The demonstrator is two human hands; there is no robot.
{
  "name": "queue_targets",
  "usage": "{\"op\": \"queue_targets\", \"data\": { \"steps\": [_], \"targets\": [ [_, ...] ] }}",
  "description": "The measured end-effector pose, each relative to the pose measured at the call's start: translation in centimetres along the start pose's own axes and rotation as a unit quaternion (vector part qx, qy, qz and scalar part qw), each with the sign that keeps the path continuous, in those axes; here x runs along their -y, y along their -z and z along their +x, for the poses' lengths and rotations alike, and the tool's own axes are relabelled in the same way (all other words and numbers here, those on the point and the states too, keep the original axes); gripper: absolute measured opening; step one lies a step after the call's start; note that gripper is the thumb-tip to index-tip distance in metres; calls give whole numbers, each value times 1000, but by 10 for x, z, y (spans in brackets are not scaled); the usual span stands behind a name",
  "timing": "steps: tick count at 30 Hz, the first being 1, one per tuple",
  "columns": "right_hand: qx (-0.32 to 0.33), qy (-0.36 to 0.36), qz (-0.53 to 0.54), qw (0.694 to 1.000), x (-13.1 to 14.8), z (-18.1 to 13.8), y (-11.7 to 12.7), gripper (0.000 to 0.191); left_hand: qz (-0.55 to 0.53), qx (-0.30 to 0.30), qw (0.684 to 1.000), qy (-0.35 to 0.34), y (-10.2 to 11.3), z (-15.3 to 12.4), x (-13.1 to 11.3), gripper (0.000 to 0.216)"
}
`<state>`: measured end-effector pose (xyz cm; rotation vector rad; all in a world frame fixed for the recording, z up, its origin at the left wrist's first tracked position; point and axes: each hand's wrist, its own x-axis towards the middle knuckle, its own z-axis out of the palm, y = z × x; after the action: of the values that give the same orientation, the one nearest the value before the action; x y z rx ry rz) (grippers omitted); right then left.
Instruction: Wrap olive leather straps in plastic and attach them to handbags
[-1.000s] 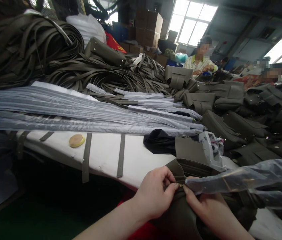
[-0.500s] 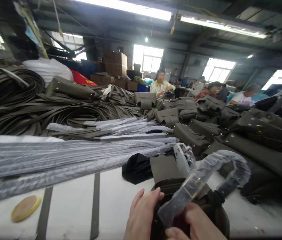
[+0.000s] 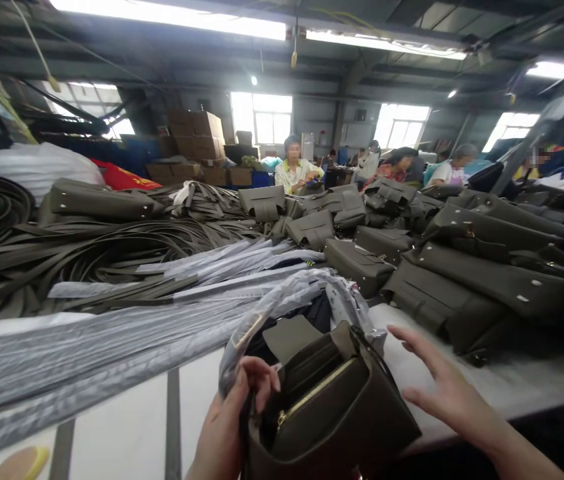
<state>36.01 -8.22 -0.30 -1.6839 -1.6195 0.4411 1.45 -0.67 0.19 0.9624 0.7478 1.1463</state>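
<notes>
A dark olive handbag [image 3: 332, 427] sits before me, its top open, with a gold zipper [image 3: 315, 393] showing inside. My left hand [image 3: 232, 417] is closed at the bag's left upper corner, fingers curled by the strap end. From there the plastic-wrapped strap [image 3: 249, 327] arches up and over behind the bag to its far side. The bag's flap [image 3: 292, 339] is folded back. Off the bag's right side, my right hand [image 3: 442, 390] holds nothing, with its fingers apart.
Plastic-wrapped straps [image 3: 112, 353] and loose olive straps [image 3: 112, 247] cover the table's left. More olive bags [image 3: 462, 287] are heaped at the right and back. A round yellow-edged disc [image 3: 25, 463] lies at lower left. A person [image 3: 295, 167] works across the table, others farther right.
My left hand has gone from beside the bag to gripping its left corner. The right hand has released the strap and moved right. The bag has turned, showing its zipper; the view has shifted right.
</notes>
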Motion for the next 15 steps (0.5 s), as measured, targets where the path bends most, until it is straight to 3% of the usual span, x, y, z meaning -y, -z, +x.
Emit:
{"op": "queue_targets", "data": {
  "steps": [2, 4, 10, 15],
  "targets": [
    [105, -7, 20, 994, 2, 6, -9, 97, -34, 6, 999, -4, 3, 4, -1, 43],
    [154, -29, 12, 988, 7, 8, -21, 107, -36, 4, 999, -20, 6, 4, -3, 40],
    [138, -59, -10, 989, 7, 9, -47, 99, -29, 58, 997, -38, 10, -10, -5, 32],
    [155, -37, 60, 985, 13, 10, -33, 85, -3, 139, 990, -18, 40, -16, -12, 40]
  ]
}}
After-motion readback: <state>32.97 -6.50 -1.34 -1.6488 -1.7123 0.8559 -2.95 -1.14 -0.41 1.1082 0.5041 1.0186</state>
